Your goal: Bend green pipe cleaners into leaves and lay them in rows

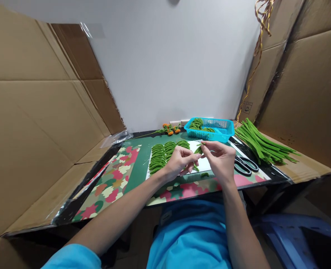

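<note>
Both my hands meet over a white sheet point(207, 168) on the table. Between their fingertips is a small green chenille piece point(198, 150), pinched by my left hand point(183, 160) at its lower end and by my right hand point(219, 156) near its upper end. Fingers partly cover it. To the left, curved green chenille pieces point(157, 158) lie in neat rows on the sheet. A loose short green piece point(205, 174) rests near the sheet's front edge. Black-handled scissors point(246, 165) lie just right of my right hand.
A blue plastic basket point(224, 131) with curved green pieces stands behind my hands. A bundle of long green chenille stems point(262, 144) lies at the right. Orange flowers point(170, 129) lie at the back. Cardboard walls point(308, 82) flank the table, and a blue stool point(291, 233) is below right.
</note>
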{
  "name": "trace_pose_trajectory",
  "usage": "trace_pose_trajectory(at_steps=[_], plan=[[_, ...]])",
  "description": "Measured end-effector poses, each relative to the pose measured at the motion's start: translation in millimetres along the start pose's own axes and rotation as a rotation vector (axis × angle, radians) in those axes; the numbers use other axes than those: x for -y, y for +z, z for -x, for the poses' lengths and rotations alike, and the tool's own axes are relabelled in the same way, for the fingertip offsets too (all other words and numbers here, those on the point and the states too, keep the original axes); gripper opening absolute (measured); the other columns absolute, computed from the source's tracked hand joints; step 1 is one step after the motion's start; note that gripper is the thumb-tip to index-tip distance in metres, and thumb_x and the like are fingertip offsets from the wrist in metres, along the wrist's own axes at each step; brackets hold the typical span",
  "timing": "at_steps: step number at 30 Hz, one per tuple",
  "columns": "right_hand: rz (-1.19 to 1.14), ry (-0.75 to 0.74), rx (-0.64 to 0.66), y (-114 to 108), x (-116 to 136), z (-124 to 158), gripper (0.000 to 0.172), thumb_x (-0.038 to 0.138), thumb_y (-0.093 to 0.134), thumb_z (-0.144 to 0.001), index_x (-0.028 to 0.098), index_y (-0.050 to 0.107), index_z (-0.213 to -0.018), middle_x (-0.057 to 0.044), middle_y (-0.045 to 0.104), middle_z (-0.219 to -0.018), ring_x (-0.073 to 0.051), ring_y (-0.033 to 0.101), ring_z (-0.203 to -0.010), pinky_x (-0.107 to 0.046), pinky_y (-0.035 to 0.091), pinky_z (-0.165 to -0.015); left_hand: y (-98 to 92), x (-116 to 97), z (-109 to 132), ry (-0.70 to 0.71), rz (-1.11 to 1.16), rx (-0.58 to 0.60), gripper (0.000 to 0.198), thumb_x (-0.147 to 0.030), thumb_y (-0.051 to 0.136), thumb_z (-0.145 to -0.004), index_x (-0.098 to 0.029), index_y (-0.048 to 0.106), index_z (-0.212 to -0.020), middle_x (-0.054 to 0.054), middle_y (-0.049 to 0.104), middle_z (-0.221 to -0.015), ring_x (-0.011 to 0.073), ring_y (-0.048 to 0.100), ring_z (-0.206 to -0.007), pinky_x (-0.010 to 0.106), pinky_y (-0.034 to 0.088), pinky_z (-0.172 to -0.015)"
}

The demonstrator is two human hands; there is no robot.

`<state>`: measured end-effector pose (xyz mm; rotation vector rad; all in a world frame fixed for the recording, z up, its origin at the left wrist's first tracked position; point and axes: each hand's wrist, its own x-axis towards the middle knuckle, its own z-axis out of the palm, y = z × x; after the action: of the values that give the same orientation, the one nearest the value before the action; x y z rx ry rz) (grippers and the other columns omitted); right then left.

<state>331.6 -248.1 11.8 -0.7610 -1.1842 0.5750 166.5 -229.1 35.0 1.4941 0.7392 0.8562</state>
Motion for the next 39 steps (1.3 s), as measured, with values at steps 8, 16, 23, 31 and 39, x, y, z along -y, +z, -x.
trace_pose_trajectory(at_steps=[8,16,23,31,39], plan=[[-0.037,0.011,0.060,1.1,1.6,0.8,0.017,0.035,0.081,-0.088,0.020,0.084,-0.096,-0.005,0.081,-0.084,-0.021,0.076,-0.068,-0.033,0.066,-0.062,2.4,0.8,-0.3,0.030,0.013,-0.026,0.043,-0.049,0.085,-0.079,-0.010,0.072,-0.065,-0.001,0.055,-0.040,0.0044,0.035,-0.026,0.017,0.022,-0.028],[0.264,-0.191,0.057,-5.3,-6.0,4.6,0.022,0.031,0.069,-0.099,0.024,0.085,-0.111,-0.007,0.084,-0.103,-0.024,0.081,-0.078,-0.033,0.064,-0.069,2.8,0.6,2.4,0.024,0.040,-0.008,0.041,-0.047,0.085,-0.079,-0.010,0.074,-0.066,-0.002,0.053,-0.040,0.0045,0.033,-0.027,0.018,0.021,-0.028],[0.284,-0.212,-0.002,-7.5,-4.1,3.8,0.018,0.031,0.072,-0.097,0.024,0.085,-0.106,-0.006,0.084,-0.097,-0.024,0.080,-0.075,-0.033,0.064,-0.069,4.4,4.2,-1.2,0.097,-0.011,-0.002,0.042,-0.050,0.084,-0.081,-0.011,0.072,-0.069,-0.003,0.053,-0.044,0.0047,0.038,-0.032,0.018,0.026,-0.033],[0.173,-0.179,0.101,-7.0,-4.7,5.2,0.010,0.024,0.080,-0.089,0.027,0.087,-0.096,-0.003,0.085,-0.092,-0.025,0.081,-0.078,-0.035,0.065,-0.072,6.4,6.1,-3.4,0.248,-0.123,-0.077,0.052,-0.043,0.082,-0.081,-0.015,0.053,-0.048,-0.003,0.047,-0.040,0.0041,0.036,-0.035,0.020,0.024,-0.037],[0.141,-0.146,0.033,-1.4,3.9,6.6,0.012,0.025,0.081,-0.088,0.025,0.086,-0.099,-0.004,0.084,-0.095,-0.023,0.080,-0.077,-0.034,0.067,-0.071,5.0,4.0,-5.0,0.211,-0.087,-0.113,0.049,-0.058,0.083,-0.079,-0.014,0.066,-0.067,-0.005,0.049,-0.045,0.0057,0.037,-0.036,0.022,0.024,-0.038]])
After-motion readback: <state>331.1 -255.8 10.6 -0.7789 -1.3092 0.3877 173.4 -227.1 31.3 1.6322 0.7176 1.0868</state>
